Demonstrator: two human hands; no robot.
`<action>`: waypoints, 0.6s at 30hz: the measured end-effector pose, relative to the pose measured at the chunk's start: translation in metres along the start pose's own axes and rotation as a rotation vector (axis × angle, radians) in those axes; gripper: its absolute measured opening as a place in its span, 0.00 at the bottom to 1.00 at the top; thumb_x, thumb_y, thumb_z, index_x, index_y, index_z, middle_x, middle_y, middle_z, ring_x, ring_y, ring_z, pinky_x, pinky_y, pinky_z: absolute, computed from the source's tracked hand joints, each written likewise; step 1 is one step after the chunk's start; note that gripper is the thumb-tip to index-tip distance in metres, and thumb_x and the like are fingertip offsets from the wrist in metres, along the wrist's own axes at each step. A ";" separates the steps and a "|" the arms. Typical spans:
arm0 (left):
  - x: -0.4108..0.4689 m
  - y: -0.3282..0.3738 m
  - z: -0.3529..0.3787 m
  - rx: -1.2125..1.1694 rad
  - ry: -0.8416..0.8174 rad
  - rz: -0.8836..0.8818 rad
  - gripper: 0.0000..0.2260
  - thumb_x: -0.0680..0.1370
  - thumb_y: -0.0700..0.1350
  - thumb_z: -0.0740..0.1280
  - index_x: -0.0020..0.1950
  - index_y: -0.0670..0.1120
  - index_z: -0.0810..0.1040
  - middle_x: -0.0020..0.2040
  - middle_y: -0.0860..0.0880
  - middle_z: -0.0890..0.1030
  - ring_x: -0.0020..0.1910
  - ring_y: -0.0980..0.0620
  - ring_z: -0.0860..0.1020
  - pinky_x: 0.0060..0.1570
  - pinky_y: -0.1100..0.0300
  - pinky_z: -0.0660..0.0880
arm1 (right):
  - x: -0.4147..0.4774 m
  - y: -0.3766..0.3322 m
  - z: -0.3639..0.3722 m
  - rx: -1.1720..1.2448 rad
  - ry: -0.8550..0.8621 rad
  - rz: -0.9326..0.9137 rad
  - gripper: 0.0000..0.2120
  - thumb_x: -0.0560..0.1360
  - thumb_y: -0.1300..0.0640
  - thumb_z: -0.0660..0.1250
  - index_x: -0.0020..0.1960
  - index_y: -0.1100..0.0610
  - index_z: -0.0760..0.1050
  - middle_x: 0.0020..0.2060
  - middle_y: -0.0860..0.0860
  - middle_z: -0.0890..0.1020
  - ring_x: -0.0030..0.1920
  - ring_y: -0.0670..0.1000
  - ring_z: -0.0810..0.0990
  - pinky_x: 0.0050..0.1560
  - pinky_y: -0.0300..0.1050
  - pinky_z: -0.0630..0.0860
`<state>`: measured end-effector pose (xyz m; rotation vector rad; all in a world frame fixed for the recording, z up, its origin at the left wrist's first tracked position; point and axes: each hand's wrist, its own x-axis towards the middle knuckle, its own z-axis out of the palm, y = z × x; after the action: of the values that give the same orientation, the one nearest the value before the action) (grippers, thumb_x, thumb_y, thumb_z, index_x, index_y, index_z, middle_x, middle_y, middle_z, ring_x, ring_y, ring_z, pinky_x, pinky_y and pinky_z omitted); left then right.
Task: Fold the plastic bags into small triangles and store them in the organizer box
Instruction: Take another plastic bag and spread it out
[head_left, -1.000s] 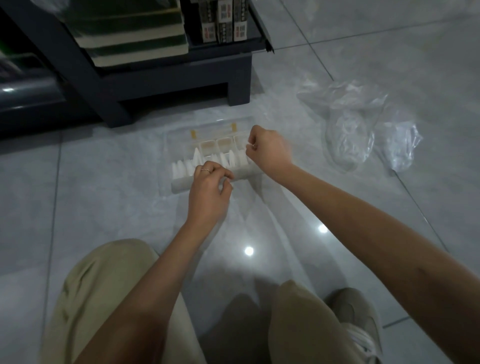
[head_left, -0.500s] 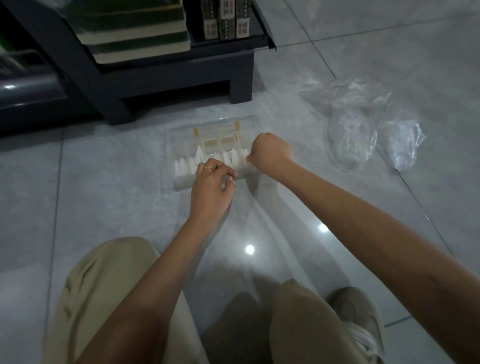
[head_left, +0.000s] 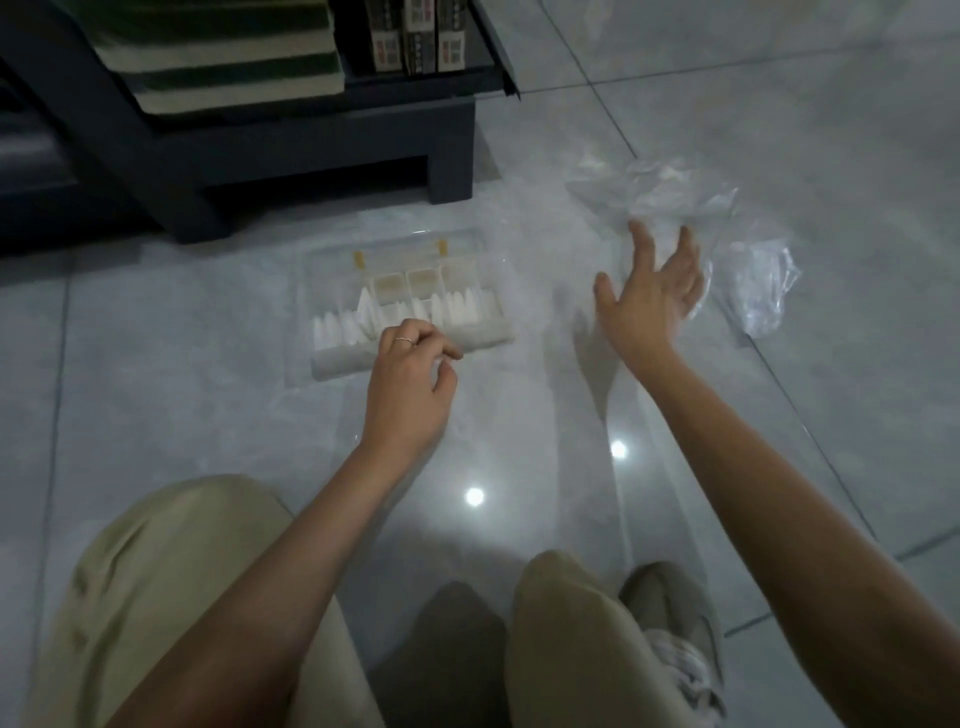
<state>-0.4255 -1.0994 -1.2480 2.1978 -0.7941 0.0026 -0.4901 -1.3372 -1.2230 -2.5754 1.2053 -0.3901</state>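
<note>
Plastic bags lie just past the spread right hand — the nearer one. The left hand curls by the organizer box — pinching anything? Cannot tell.

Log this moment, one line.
right hand: open, at loose plastic bags | left hand: fingers curled, by organizer box | folded triangles: in box

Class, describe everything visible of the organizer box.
The organizer box is clear plastic, shallow, with compartments and two yellow tabs at the back. It lies flat on the grey floor before a dark shelf. White folded bags fill its front row. The left hand is at its front edge; contact unclear.
</note>
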 end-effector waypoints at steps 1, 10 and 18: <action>-0.004 0.004 0.003 -0.004 -0.018 0.015 0.07 0.74 0.33 0.64 0.45 0.42 0.80 0.48 0.50 0.73 0.52 0.53 0.68 0.52 0.68 0.64 | 0.000 0.018 0.002 -0.005 -0.097 0.072 0.29 0.79 0.46 0.61 0.77 0.47 0.57 0.77 0.62 0.46 0.77 0.62 0.45 0.74 0.58 0.44; -0.018 0.027 0.012 0.050 -0.193 0.274 0.08 0.73 0.40 0.62 0.45 0.43 0.81 0.52 0.48 0.77 0.53 0.50 0.72 0.52 0.53 0.72 | -0.074 0.082 0.007 0.158 -0.046 0.134 0.12 0.77 0.58 0.63 0.60 0.58 0.77 0.60 0.54 0.77 0.62 0.56 0.74 0.73 0.53 0.50; -0.030 0.048 0.000 -0.228 -0.270 0.122 0.16 0.75 0.41 0.70 0.63 0.47 0.76 0.62 0.54 0.70 0.64 0.57 0.68 0.64 0.73 0.61 | -0.104 0.028 -0.053 1.252 0.221 0.303 0.11 0.70 0.67 0.61 0.42 0.52 0.73 0.36 0.50 0.73 0.36 0.47 0.72 0.41 0.39 0.72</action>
<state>-0.4757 -1.1074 -1.2231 1.9545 -1.0236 -0.3144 -0.5927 -1.2801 -1.1974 -1.2851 0.9064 -0.9764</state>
